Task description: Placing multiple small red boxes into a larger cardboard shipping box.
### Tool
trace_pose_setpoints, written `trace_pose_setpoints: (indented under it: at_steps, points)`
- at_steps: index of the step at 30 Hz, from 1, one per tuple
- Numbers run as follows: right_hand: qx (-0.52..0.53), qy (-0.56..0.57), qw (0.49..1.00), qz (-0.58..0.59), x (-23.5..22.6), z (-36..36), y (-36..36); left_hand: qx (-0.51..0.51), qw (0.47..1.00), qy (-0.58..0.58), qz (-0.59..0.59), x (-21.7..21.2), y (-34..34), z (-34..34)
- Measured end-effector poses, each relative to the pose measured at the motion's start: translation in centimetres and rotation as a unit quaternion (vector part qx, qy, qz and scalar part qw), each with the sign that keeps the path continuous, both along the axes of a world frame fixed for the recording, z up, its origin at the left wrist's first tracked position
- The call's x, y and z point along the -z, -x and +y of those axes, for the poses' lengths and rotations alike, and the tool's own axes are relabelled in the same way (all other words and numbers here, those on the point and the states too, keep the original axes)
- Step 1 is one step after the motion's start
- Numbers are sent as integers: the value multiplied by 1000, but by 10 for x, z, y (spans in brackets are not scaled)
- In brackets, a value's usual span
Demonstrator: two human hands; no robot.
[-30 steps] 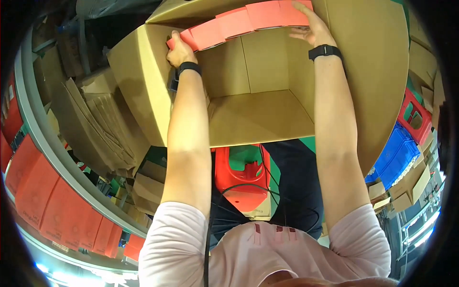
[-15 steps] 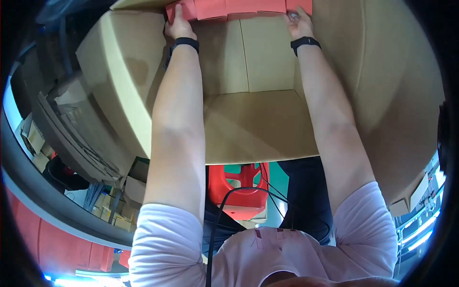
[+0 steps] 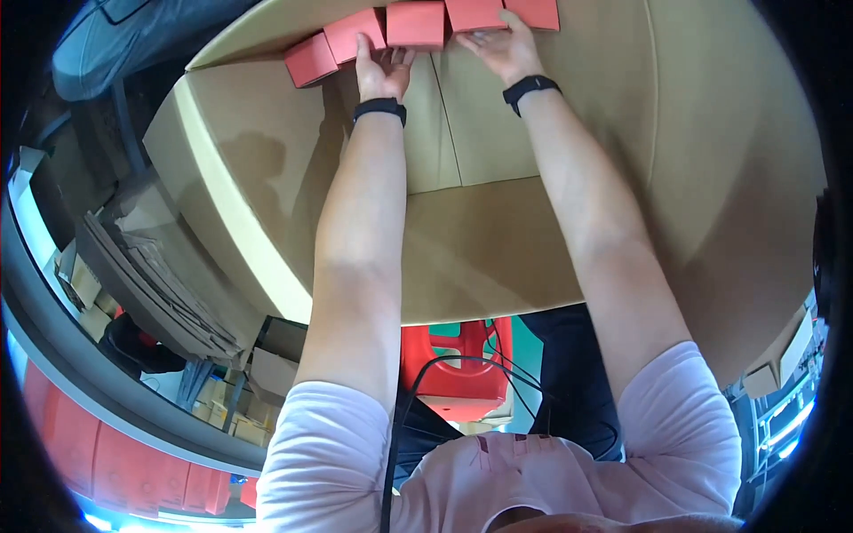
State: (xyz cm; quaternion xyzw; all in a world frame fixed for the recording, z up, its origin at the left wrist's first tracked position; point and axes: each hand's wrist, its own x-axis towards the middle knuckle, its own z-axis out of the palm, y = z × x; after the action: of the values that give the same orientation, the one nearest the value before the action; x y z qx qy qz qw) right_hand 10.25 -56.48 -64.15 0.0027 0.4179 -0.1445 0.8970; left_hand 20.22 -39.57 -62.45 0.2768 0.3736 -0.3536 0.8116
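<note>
Several small red boxes (image 3: 416, 25) stand in a curved row against the far wall inside a large cardboard carton (image 3: 498, 233). The leftmost red box (image 3: 311, 60) sits lower and tilted. My left hand (image 3: 384, 75) is palm up below the second and middle boxes, its thumb against the second and its fingers spread near the middle one. My right hand (image 3: 505, 51) lies below the boxes right of the middle, fingers stretched leftward and thumb touching a box front. Both hands look open, though their contact with the undersides is partly hidden.
The carton's tall side walls (image 3: 711, 169) rise left and right of my arms. A red plastic stool (image 3: 455, 377) stands below its near edge. A black cable (image 3: 400, 426) hangs by my chest. Flattened cardboard (image 3: 147, 275) is stacked at left.
My hands have moved inward from the two ends of the red row. The boxes have shifted from a nearly straight row into a curve, with the left end lower.
</note>
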Motion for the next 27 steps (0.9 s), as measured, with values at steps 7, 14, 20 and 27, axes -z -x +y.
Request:
trace_pose_setpoints:
  at_steps: [7,14,20,27]
  points:
    - [-20,80,996,46,12,-18,12,14,996,81,-25,-9,35,-52]
    - [-109,-23,980,164,-104,16,22,47,997,-11,55,-36,48,-52]
    - [-168,-7,978,126,-296,109,116,209,934,-220,-186,-271,161,55]
    - [-514,141,845,-39,-625,218,165,138,940,-208,-231,-537,226,202]
